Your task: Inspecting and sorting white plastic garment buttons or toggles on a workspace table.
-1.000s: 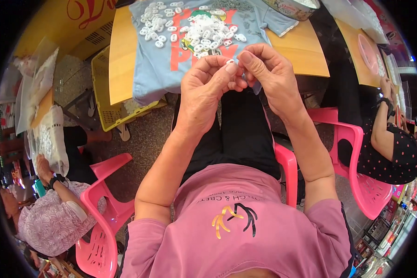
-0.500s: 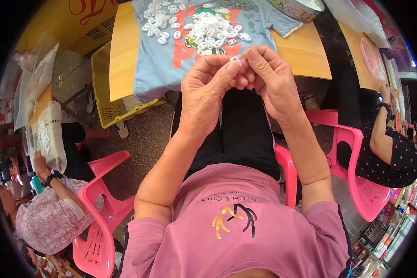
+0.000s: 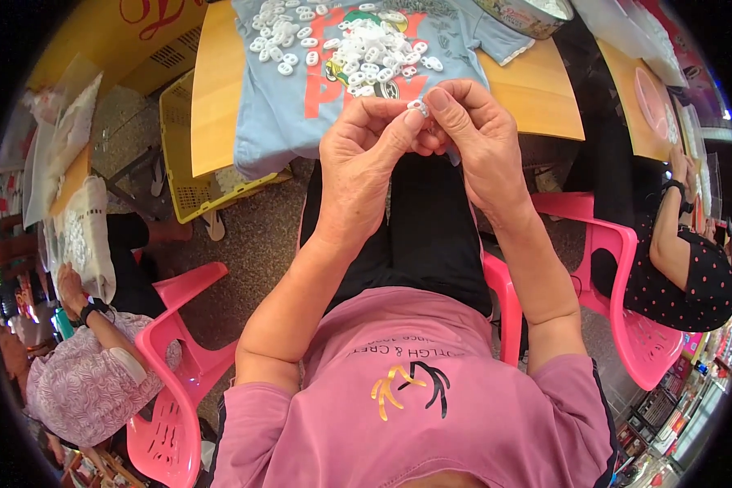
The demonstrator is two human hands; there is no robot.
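Head view | left hand [image 3: 364,159] and right hand [image 3: 473,134] met fingertip to fingertip, both pinching one small white plastic piece [image 3: 419,106], just short of table [image 3: 220,89] edge | beyond it, pile of white pieces [image 3: 366,45] lay on blue T-shirt [image 3: 285,114] spread over table

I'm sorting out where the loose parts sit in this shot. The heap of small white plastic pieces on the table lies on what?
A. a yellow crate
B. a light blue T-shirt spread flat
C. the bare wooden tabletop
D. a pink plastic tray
B: the white plastic pieces are piled on a light blue T-shirt spread over the wooden table, just beyond the left hand and right hand, which pinch one small piece together.
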